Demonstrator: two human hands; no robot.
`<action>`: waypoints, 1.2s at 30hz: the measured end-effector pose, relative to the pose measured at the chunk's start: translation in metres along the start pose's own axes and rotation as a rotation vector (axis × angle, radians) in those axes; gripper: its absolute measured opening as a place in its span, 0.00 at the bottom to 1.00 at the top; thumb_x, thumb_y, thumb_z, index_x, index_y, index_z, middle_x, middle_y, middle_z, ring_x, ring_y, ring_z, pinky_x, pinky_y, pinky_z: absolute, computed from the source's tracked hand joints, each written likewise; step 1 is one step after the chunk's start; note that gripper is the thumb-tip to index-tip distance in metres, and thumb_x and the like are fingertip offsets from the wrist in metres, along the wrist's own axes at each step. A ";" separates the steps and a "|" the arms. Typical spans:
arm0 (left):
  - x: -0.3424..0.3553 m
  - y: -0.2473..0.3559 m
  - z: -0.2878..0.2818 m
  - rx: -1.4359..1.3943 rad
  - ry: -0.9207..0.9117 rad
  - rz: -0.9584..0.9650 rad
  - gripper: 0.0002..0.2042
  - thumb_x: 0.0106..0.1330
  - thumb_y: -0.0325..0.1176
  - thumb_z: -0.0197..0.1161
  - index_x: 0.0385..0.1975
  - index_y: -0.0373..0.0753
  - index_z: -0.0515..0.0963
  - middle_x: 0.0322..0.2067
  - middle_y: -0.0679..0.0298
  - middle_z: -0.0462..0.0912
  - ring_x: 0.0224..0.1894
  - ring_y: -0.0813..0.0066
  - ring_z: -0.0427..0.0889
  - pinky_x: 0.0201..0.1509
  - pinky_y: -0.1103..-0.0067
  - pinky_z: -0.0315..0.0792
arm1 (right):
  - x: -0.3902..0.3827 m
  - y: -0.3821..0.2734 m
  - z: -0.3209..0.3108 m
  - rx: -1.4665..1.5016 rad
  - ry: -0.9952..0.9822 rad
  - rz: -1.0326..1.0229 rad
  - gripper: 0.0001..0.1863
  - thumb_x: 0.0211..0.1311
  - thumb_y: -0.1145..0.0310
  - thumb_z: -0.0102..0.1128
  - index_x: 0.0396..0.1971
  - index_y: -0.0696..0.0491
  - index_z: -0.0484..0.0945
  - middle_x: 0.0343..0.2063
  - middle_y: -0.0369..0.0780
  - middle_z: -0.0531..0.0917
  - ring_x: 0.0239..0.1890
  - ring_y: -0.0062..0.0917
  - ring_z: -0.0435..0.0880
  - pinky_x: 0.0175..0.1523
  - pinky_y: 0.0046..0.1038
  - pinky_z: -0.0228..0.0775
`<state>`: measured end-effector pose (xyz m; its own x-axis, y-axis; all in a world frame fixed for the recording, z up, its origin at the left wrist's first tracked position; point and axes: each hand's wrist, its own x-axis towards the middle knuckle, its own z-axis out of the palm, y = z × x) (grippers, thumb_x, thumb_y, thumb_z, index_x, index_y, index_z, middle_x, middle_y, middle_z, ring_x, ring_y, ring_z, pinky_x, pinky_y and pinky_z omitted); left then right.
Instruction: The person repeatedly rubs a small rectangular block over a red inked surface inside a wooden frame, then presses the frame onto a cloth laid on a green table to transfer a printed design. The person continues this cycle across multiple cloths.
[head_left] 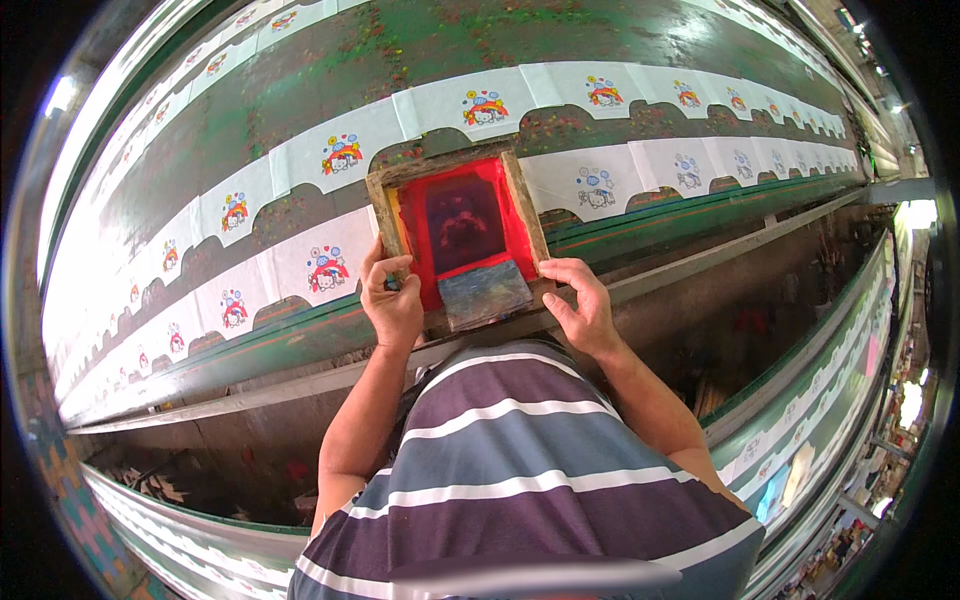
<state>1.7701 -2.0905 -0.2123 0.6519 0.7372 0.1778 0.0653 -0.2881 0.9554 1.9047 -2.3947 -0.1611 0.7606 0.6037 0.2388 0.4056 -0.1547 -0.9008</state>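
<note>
Both my hands grip a wooden-framed printing screen [411, 215] in front of me, over the near row of white fabric pieces. Red ink covers its inside around a dark mesh window [466, 222]. A flat grey-blue squeegee [486, 295] rests inside the near end of the frame. My left hand [392, 300] pinches the frame's left side near its lower corner. My right hand [582, 305] holds the right lower corner between thumb and fingers. The cloth under the screen is hidden. To the right, a white piece [588, 188] carries a print in blue and dark lines, without red.
A long green table [440, 40], stained with ink, bears rows of white pieces with colourful prints [341, 153]. Left of the screen, a near-row print [327, 268] has red in it. A metal rail [650, 285] runs along the near edge. Another table [810, 430] stands behind me.
</note>
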 end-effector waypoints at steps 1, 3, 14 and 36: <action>-0.001 -0.001 0.000 -0.034 0.002 -0.012 0.13 0.62 0.15 0.67 0.43 0.37 0.90 0.79 0.42 0.78 0.82 0.50 0.76 0.83 0.62 0.70 | 0.000 0.000 -0.001 -0.007 -0.012 -0.003 0.19 0.71 0.72 0.77 0.59 0.58 0.89 0.61 0.49 0.91 0.67 0.45 0.88 0.74 0.44 0.78; -0.001 -0.003 -0.001 -0.068 0.005 -0.030 0.13 0.62 0.15 0.67 0.42 0.37 0.90 0.79 0.43 0.78 0.82 0.52 0.77 0.83 0.63 0.71 | -0.001 0.000 -0.002 0.016 -0.017 0.011 0.19 0.71 0.72 0.77 0.59 0.59 0.89 0.61 0.48 0.91 0.67 0.45 0.88 0.75 0.44 0.77; -0.001 -0.011 0.000 -0.154 0.002 -0.088 0.13 0.61 0.14 0.67 0.40 0.37 0.90 0.79 0.47 0.79 0.79 0.56 0.79 0.81 0.66 0.72 | -0.006 -0.002 -0.002 0.007 -0.010 0.007 0.19 0.70 0.72 0.77 0.58 0.59 0.89 0.62 0.48 0.90 0.68 0.45 0.88 0.76 0.44 0.76; 0.002 -0.001 -0.001 -0.075 -0.020 -0.130 0.09 0.61 0.18 0.68 0.38 0.35 0.91 0.79 0.44 0.79 0.78 0.55 0.81 0.79 0.66 0.74 | 0.023 -0.045 0.014 -0.426 -0.300 -0.370 0.26 0.59 0.68 0.86 0.59 0.50 0.89 0.60 0.41 0.87 0.67 0.42 0.86 0.73 0.47 0.78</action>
<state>1.7705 -2.0885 -0.2125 0.6568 0.7525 0.0477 0.0941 -0.1446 0.9850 1.8965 -2.3630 -0.1203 0.3816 0.8600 0.3389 0.8274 -0.1543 -0.5401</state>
